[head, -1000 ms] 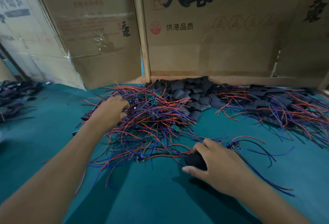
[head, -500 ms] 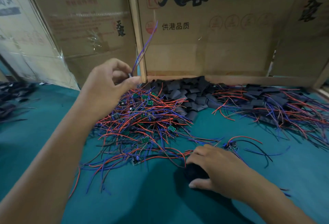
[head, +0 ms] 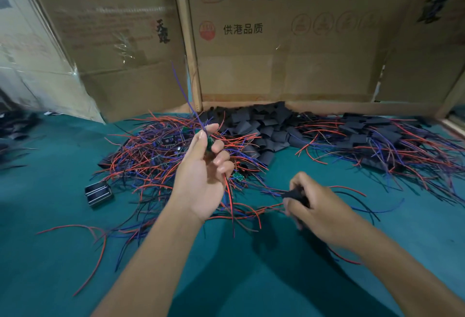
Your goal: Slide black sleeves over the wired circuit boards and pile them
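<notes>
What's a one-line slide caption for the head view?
Left hand lifts a wired circuit board from the tangle while right hand grips a black sleeve over the green table.

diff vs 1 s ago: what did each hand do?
Left hand dug into the tangle, pinched a wired circuit board and lifted it clear toward the middle. Right hand picked its black sleeve up off the table. The piles stayed put.

The left hand (head: 203, 178) is raised, its palm turned toward the right, and the thumb and first fingers (head: 218, 145) are pinched together while the other fingers are curled. The left forearm reaches in from the lower left. The right hand (head: 317, 206) is lower, back upward, its fingers curled closed, the forearm coming from the lower right.
</notes>
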